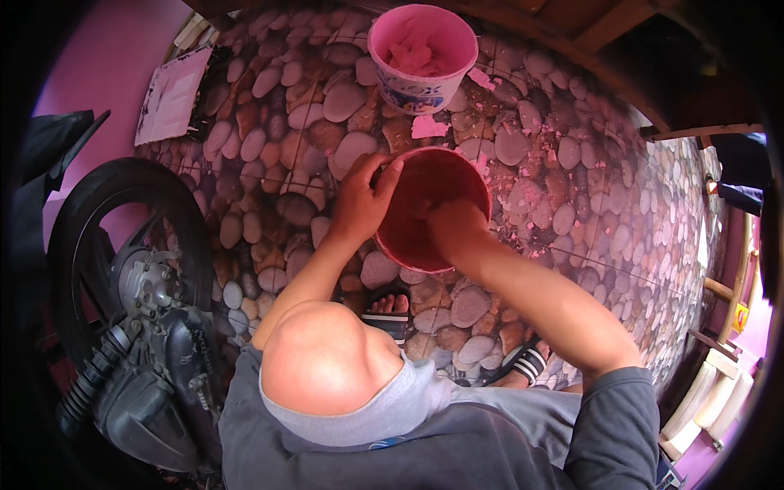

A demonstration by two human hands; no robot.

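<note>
A bucket with a dark red inside and a pinkish rim [487, 192] stands on the floor in front of me. My left hand [365, 196] is closed on the bucket's left rim. Inside the bucket is my right hand [459, 231], reaching in over the near right side. Its fingers look curled together in the shade, and what they hold, if anything, cannot be made out. Just beyond stands a second bucket [420, 94], white with a printed label, coated pink inside with a lumpy pink mass in it.
Pink flakes [429, 126] and crumbs lie on the pebble-patterned floor [343, 102]. A motorbike wheel and engine [151, 282] stand close on my left. A stained white panel [171, 95] leans at the far left. Wooden furniture [612, 33] overhangs the far right. My sandalled feet [388, 314] are below the bucket.
</note>
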